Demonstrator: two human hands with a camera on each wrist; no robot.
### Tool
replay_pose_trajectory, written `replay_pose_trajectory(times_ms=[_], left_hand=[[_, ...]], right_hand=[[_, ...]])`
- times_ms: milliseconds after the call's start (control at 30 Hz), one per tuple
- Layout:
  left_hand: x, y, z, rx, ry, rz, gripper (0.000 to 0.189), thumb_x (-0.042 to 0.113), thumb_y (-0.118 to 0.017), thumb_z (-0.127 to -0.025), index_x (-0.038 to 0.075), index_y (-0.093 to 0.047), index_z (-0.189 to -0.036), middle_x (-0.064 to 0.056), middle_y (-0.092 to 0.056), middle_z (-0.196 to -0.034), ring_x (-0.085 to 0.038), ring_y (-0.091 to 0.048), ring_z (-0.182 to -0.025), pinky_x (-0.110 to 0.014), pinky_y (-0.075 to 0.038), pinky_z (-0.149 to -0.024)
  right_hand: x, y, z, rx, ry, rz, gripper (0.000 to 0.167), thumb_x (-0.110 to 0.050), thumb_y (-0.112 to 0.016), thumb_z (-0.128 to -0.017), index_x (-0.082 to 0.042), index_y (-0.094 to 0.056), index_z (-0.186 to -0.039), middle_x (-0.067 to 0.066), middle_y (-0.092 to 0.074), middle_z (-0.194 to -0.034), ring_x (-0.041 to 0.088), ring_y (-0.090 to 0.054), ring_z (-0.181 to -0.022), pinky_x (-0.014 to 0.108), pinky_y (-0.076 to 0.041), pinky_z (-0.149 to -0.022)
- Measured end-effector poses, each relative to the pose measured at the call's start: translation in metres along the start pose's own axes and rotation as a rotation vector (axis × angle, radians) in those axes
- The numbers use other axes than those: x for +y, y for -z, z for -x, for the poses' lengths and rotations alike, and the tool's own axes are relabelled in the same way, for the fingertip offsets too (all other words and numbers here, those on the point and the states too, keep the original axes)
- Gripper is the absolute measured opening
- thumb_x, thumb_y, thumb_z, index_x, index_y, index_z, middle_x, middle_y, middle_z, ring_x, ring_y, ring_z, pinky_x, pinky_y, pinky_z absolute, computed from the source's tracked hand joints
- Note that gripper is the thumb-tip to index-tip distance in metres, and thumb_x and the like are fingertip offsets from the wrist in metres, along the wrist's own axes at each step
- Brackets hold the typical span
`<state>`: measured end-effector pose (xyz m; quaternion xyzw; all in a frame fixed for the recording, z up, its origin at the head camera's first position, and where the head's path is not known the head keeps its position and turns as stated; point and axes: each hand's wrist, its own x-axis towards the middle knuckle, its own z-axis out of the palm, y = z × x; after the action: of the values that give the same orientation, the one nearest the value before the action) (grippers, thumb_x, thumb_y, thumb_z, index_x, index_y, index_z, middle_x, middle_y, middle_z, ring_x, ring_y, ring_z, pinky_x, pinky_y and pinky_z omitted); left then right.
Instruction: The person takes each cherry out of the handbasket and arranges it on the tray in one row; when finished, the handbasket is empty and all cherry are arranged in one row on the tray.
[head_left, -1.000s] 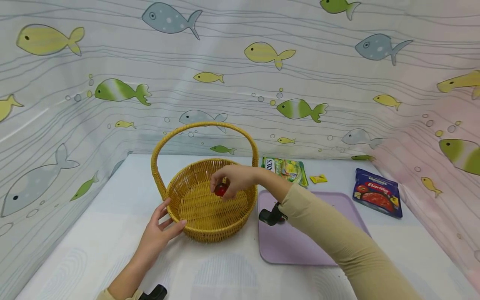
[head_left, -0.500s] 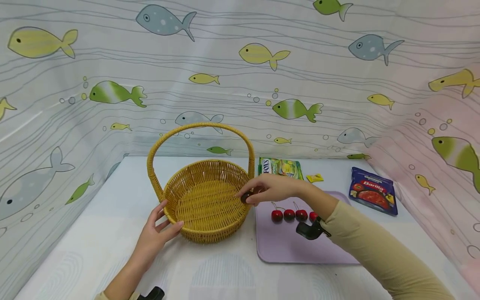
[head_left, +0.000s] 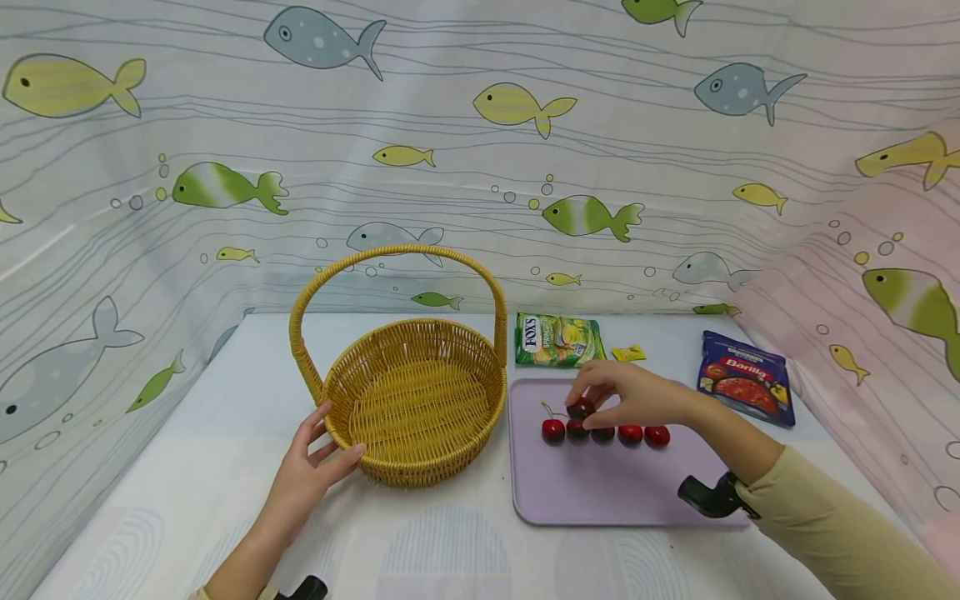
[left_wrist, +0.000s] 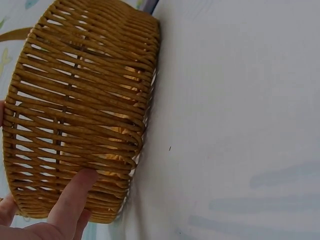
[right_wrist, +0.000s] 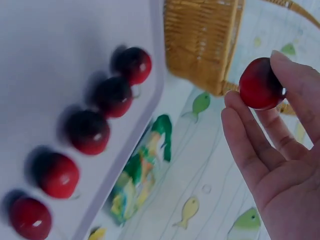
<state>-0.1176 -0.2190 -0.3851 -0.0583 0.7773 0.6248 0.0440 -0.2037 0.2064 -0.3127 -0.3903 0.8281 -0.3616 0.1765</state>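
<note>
My right hand (head_left: 633,396) pinches a dark red cherry (right_wrist: 261,84) between thumb and fingertips, close over a row of cherries on the tray. Several more cherries (right_wrist: 89,132) stand side by side on the lilac tray (head_left: 592,500), some with thin stems showing. To the left is a round yellow wicker basket (head_left: 416,475) with a tall arched handle. My left hand (head_left: 303,471) holds it at the near-left rim, thumb and fingers spread apart. In the left wrist view one finger (left_wrist: 72,200) lies against the woven outer wall.
Behind the tray lie a green Fox's sweets bag (head_left: 558,340) and a small yellow wrapped sweet (head_left: 628,353). A blue Barilla pouch (head_left: 746,379) is at the back right. Fish-patterned cloth walls (head_left: 450,108) surround the white table (head_left: 442,542) at back and sides.
My right hand has moved right with a cherry, from above the basket past its right rim to over the tray. The left hand stays at the basket rim.
</note>
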Motion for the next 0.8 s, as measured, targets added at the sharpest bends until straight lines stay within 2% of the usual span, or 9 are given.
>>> replay_pose_trajectory(times_ms=[300,500,667,800], left_hand=[[0.0,0.0,0.001,0.009,0.011,-0.026,0.087,0.025,-0.066,-0.089,0.02,-0.005,-0.151,-0.022,-0.007,-0.148,-0.041,-0.025,-0.132,-0.039,-0.045,-0.093],[0.0,0.001,0.002,0.005,0.005,-0.017,0.087,0.024,-0.065,-0.089,0.02,-0.005,-0.151,-0.024,-0.006,-0.148,-0.042,-0.025,-0.132,-0.04,-0.046,-0.093],[0.0,0.001,0.001,0.005,0.004,-0.007,0.088,0.024,-0.066,-0.088,0.02,-0.005,-0.151,-0.023,-0.006,-0.148,-0.041,-0.025,-0.132,-0.035,-0.048,-0.09],[0.0,0.0,0.0,0.011,0.005,-0.006,0.088,0.024,-0.066,-0.088,0.02,-0.005,-0.151,-0.023,-0.007,-0.148,-0.041,-0.025,-0.132,-0.034,-0.048,-0.09]], right_hand=[[0.034,0.006,0.056,0.138,-0.079,0.102,0.027,-0.015,-0.075,-0.079,-0.017,-0.065,-0.104,-0.001,-0.057,-0.101,0.013,-0.06,-0.089,0.032,-0.054,-0.078],[0.06,0.005,0.09,0.229,-0.128,0.146,0.028,-0.011,-0.076,-0.078,-0.009,-0.064,-0.103,0.002,-0.059,-0.101,0.011,-0.058,-0.089,0.034,-0.055,-0.076],[0.08,0.004,0.105,0.277,-0.148,0.172,0.033,-0.006,-0.077,-0.075,-0.002,-0.062,-0.104,0.006,-0.06,-0.1,0.011,-0.058,-0.083,0.034,-0.055,-0.073],[0.096,0.003,0.111,0.285,-0.206,0.198,0.034,-0.009,-0.078,-0.073,-0.005,-0.063,-0.103,0.004,-0.061,-0.098,0.012,-0.057,-0.081,0.028,-0.054,-0.07]])
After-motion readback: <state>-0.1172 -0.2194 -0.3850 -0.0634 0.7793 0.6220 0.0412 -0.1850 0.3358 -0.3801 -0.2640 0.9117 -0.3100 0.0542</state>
